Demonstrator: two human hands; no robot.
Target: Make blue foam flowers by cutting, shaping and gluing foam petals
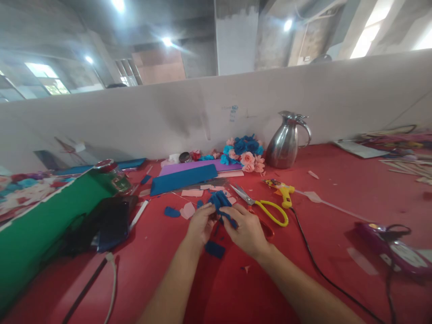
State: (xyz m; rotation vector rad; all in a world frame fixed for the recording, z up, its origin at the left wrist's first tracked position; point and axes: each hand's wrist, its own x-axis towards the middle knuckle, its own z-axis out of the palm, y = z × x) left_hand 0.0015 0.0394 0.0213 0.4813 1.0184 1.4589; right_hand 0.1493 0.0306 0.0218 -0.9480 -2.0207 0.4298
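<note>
Between my two hands is a dark blue paper flower (220, 199) with folded, curling layers. My left hand (202, 223) is closed on its left side, fingertips pressed against the paper. From the right, my right hand (245, 227) pinches a lower blue petal of the same piece. Below them a blue paper piece (215, 249) lies flat on the red table. Left of my hands are a blue petal cutout (172, 211) and a pink paper piece (187, 210). Yellow-handled scissors (270, 211) lie just right of my hands, partly over an orange handle.
A yellow glue gun (285, 193) with a black cord lies right of the scissors. Behind are blue paper sheets (184, 179), finished paper flowers (247, 153) and a steel jug (284, 141). A green box (50, 225) and a phone (114, 227) are left; a purple device (391, 247) is right.
</note>
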